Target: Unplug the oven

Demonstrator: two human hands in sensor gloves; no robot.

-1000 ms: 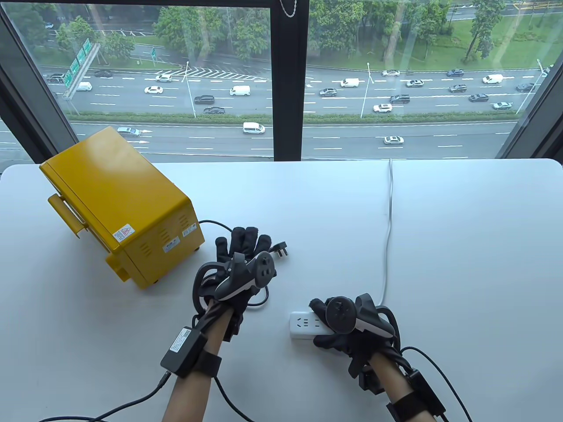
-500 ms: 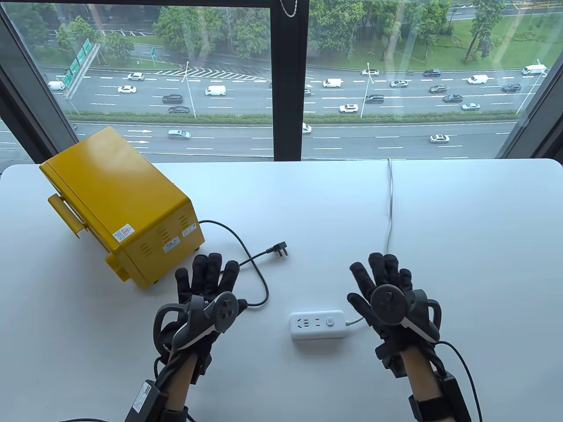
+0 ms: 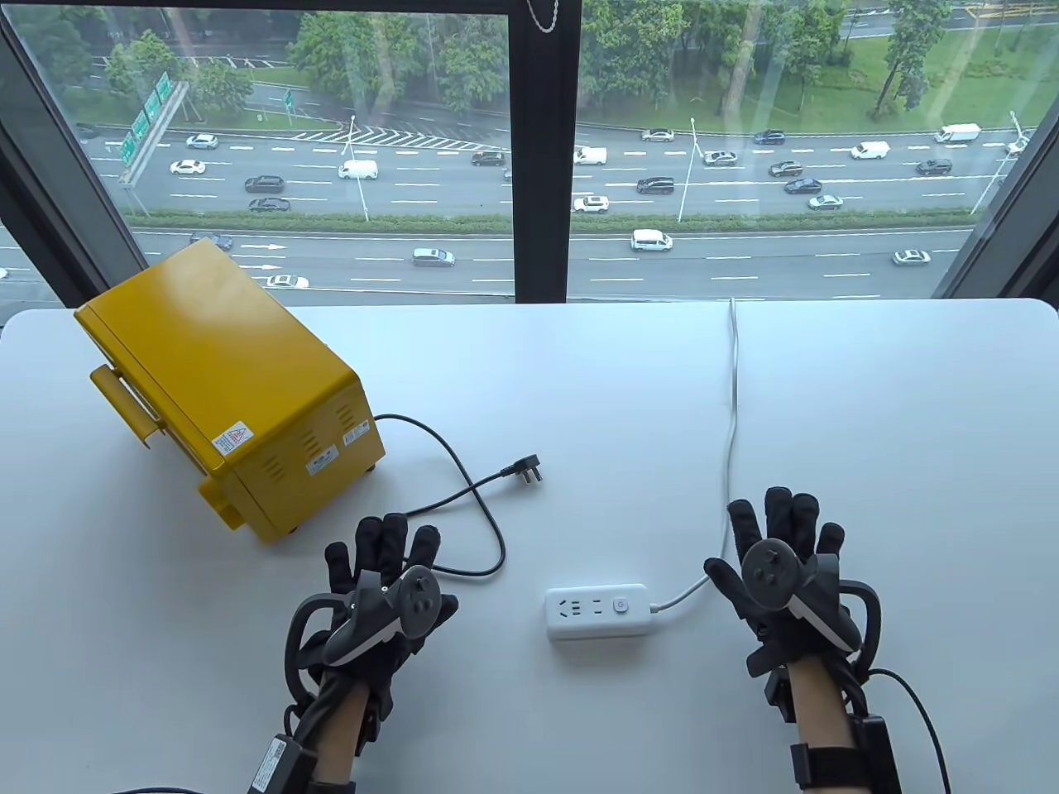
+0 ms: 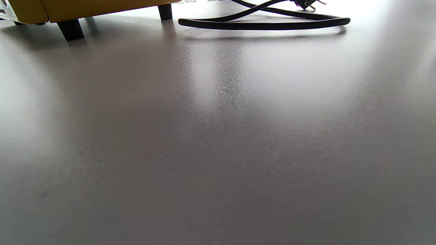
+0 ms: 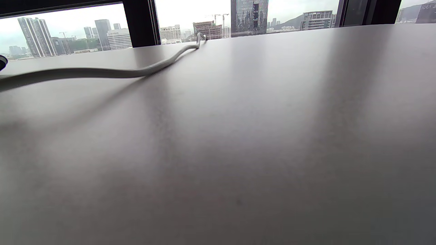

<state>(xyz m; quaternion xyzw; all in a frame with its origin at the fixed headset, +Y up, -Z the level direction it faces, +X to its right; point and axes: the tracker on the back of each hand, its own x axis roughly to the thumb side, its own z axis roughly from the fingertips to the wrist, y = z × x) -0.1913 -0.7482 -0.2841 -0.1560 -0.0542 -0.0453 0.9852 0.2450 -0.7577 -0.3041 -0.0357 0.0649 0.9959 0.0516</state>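
Observation:
A yellow oven (image 3: 223, 389) stands on the white table (image 3: 579, 397) at the left. Its black cord (image 3: 463, 496) loops across the table and ends in a black plug (image 3: 527, 469) lying loose, apart from the white power strip (image 3: 597, 610). My left hand (image 3: 382, 571) lies flat and open near the cord's loop, holding nothing. My right hand (image 3: 778, 546) lies flat and open to the right of the strip, holding nothing. The left wrist view shows the oven's feet (image 4: 71, 30), the cord (image 4: 265, 23) and the plug (image 4: 305, 3). No fingers show in either wrist view.
The strip's white cable (image 3: 731, 430) runs from its right end to the table's far edge; it also shows in the right wrist view (image 5: 102, 72). A window (image 3: 529, 149) stands behind the table.
My left hand let go of the plug and drew back toward the near edge, fingers spread. My right hand left the power strip and moved right, opening flat on the table.

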